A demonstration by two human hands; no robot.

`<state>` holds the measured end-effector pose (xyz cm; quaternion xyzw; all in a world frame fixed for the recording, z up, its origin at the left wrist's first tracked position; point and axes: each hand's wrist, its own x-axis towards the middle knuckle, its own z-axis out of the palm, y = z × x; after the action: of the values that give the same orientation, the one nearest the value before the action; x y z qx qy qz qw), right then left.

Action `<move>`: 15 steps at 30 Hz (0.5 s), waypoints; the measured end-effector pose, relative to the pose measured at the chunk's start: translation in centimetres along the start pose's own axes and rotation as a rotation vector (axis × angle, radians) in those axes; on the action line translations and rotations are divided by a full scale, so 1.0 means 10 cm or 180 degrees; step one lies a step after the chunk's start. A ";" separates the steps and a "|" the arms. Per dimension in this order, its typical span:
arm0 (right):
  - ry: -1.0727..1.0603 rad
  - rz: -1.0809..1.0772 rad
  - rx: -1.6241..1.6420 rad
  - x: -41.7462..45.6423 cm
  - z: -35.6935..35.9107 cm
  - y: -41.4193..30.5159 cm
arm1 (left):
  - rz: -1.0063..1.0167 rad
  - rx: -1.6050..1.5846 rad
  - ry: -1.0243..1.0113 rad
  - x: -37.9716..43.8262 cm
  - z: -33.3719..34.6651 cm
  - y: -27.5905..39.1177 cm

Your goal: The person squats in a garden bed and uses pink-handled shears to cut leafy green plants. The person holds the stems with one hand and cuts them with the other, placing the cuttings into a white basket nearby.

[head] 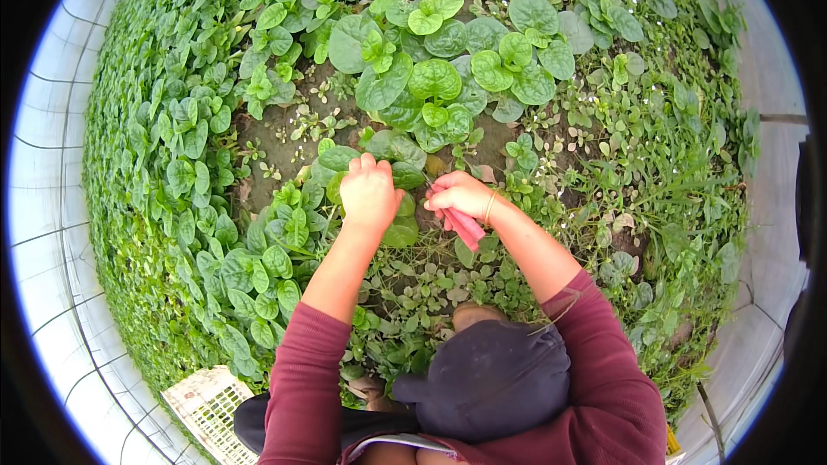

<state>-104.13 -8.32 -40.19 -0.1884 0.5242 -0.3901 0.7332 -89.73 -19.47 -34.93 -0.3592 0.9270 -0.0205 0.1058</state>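
Note:
Broad, crinkled green leaves of a low leafy plant [436, 81] grow just ahead of my hands. My left hand [369, 192] is closed around part of this greenery, its knuckles up, with leaves showing on both sides; what exactly lies inside the fingers is hidden. Close to its right, my right hand [460, 197] grips a small tool with pink-red handles [466, 230], seemingly scissors or snips. The tool's dark, thin tip points up and left towards the leaves by my left hand. A yellow bangle [491, 206] circles the right wrist.
Dense leafy plants [187, 123] cover the left side. Small weeds and grass [620, 161] spread on the right, with bare soil [278, 142] between plants. A pale plastic crate [216, 410] stands at the lower left. Translucent sheeting [48, 206] curves along both edges. My knees are below.

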 end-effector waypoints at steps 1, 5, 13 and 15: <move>-0.0007 -0.0023 0.0014 0.02 0.00 0.01 | -0.0012 0.0065 0.0015 0.05 0.04 -0.01; 0.0196 -0.0169 0.0083 -0.09 0.02 0.12 | -0.0071 0.0135 0.0008 0.07 0.16 -0.15; 0.0247 -0.0460 0.0924 -0.58 -0.10 0.25 | -0.1469 -0.4440 0.1228 -0.39 -0.32 -1.07; 0.0270 -0.0642 0.1022 -0.57 -0.09 0.19 | -0.1321 -0.4462 0.1385 -0.43 -0.48 -1.23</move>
<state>-105.13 -2.62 -38.26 -0.1039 0.4641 -0.5478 0.6882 -79.49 -25.85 -28.03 -0.4971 0.6365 0.4831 -0.3381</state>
